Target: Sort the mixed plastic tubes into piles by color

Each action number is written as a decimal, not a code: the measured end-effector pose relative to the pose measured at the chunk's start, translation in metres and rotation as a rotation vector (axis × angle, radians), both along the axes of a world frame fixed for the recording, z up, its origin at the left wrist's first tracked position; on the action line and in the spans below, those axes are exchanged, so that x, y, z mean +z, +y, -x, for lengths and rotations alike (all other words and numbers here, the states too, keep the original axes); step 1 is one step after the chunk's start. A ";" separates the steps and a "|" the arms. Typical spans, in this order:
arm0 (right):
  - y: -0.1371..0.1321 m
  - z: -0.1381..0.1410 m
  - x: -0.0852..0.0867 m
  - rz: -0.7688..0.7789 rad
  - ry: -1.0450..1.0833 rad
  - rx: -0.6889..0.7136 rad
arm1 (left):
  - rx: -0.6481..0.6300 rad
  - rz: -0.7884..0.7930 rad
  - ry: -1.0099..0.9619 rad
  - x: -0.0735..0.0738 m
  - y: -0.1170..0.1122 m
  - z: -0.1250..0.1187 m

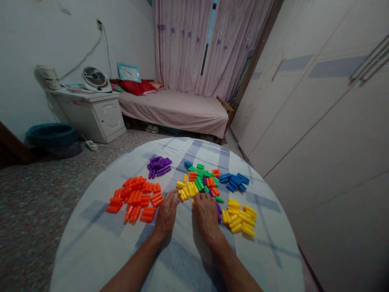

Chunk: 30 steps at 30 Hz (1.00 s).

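Small bullet-shaped plastic pieces lie sorted by colour on a round table. My left hand [167,211] rests between the orange pieces [135,195] and the mixed middle pile, its fingers bent together and their tips at the edge of the yellow pieces [189,189]. Over the near side of that pile, my right hand [206,211] has its fingers curled downward. What either hand grips is hidden. Green pieces [199,184] lie just beyond, mixed with orange and purple ones. Another yellow heap [240,217] sits right of my right hand.
Purple pieces [159,165] form a heap at the far left of the table, blue pieces [234,181] one at the right. A checked cloth [179,259] covers the table. Behind stand a bed [179,106], a white cabinet [107,117] with a fan [95,78], and a wardrobe [304,134] at right.
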State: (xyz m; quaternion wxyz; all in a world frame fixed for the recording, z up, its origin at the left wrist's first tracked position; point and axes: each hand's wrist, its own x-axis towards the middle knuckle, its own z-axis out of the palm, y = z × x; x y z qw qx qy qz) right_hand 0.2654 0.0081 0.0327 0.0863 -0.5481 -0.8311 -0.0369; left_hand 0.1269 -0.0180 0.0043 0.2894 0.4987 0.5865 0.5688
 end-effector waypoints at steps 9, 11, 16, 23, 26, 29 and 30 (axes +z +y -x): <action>-0.008 0.000 -0.010 -0.012 0.111 -0.023 | -0.003 0.017 0.018 -0.011 0.003 0.005; -0.009 0.000 -0.007 0.011 0.143 0.033 | -0.003 0.017 0.028 -0.011 0.003 0.006; -0.007 -0.019 0.019 0.001 0.354 0.043 | -0.012 0.044 0.004 -0.010 0.003 0.006; 0.005 -0.112 0.033 -0.105 0.262 -0.384 | -0.013 0.037 0.038 -0.007 0.002 0.006; 0.004 -0.137 0.023 -0.057 0.178 -0.442 | -0.002 0.024 0.035 -0.006 0.001 0.005; 0.000 -0.143 0.016 -0.032 0.142 -0.447 | 0.006 0.020 0.046 -0.008 0.001 0.005; -0.001 -0.143 0.014 -0.027 0.137 -0.445 | 0.003 0.018 0.049 -0.009 0.001 0.005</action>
